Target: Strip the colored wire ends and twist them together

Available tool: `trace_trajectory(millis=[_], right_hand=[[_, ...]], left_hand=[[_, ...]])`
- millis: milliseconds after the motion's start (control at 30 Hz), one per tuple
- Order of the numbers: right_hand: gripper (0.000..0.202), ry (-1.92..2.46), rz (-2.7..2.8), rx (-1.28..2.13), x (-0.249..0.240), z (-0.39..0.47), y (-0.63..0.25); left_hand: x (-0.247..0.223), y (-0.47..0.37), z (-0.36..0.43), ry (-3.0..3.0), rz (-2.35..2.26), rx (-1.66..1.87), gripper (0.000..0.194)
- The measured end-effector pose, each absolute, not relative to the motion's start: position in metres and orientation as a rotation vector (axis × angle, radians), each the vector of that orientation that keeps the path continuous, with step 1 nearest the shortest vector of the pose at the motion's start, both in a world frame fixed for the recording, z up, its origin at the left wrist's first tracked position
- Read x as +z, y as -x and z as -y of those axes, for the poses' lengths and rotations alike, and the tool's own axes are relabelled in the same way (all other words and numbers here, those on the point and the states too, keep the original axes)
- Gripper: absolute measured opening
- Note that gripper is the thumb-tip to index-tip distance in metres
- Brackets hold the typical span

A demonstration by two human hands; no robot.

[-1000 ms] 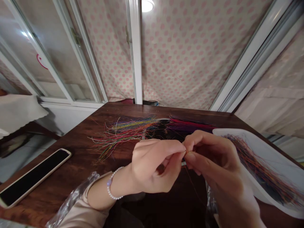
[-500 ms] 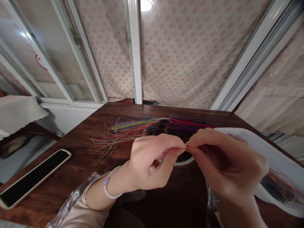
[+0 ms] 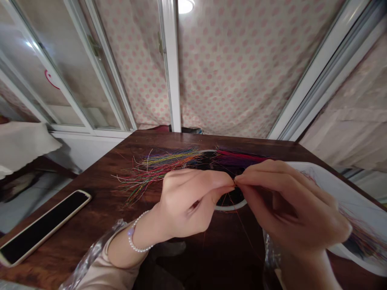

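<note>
Above the middle of the table, my left hand (image 3: 190, 201) and my right hand (image 3: 290, 201) meet fingertip to fingertip. Each pinches a thin orange strand (image 3: 241, 223), thread or fine wire, which trails down over the dark wood. The pinched part is mostly hidden by the fingers. Below and behind them lies a round dark dish with a pale rim (image 3: 231, 208), partly covered by my hands. A multicoloured bundle of strands (image 3: 160, 166) fans out from its left side. Red and purple strands (image 3: 238, 156) lie at its right, behind my right hand.
A phone (image 3: 45, 225) in a pale case lies at the left of the wooden table (image 3: 105, 173). At the right, partly behind my right hand, stands a white tray (image 3: 311, 167) with more coloured strands (image 3: 365, 237). Sliding windows and a dotted curtain (image 3: 229, 80) rise behind the table.
My left hand has shifted slightly left and my right hand slightly right and up. The fingertips still meet on the orange strand, and its hanging tail shows more.
</note>
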State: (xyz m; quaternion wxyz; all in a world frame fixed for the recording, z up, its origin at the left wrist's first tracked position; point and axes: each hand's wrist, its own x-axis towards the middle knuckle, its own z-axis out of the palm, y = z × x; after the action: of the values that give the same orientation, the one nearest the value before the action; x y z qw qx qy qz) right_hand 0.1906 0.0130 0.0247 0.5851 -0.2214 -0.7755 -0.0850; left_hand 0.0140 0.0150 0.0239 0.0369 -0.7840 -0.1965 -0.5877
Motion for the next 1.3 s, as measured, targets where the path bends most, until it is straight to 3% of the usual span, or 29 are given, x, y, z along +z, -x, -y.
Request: trace_trajectory(millis=[300, 667, 1100, 1300], right_hand=[[0.020, 0.581, 1.819, -0.437, 0.024, -0.013, -0.196], [0.022, 0.609, 1.766, -0.471, 0.021, -0.004, -0.198], [0.023, 0.558, 1.769, -0.047, 0.025, -0.011, -0.197], [0.024, 0.608, 1.782, 0.184, 0.027, -0.014, -0.200]], left_hand=[[0.019, -0.010, -0.020, 2.291, 0.635, -1.542, 0.022], [0.021, -0.011, -0.016, 2.206, 0.685, -1.423, 0.015], [0.018, -0.025, -0.014, 2.152, 0.739, -2.086, 0.012], [0.024, -0.020, -0.014, 2.351, 0.723, -2.099, 0.009]])
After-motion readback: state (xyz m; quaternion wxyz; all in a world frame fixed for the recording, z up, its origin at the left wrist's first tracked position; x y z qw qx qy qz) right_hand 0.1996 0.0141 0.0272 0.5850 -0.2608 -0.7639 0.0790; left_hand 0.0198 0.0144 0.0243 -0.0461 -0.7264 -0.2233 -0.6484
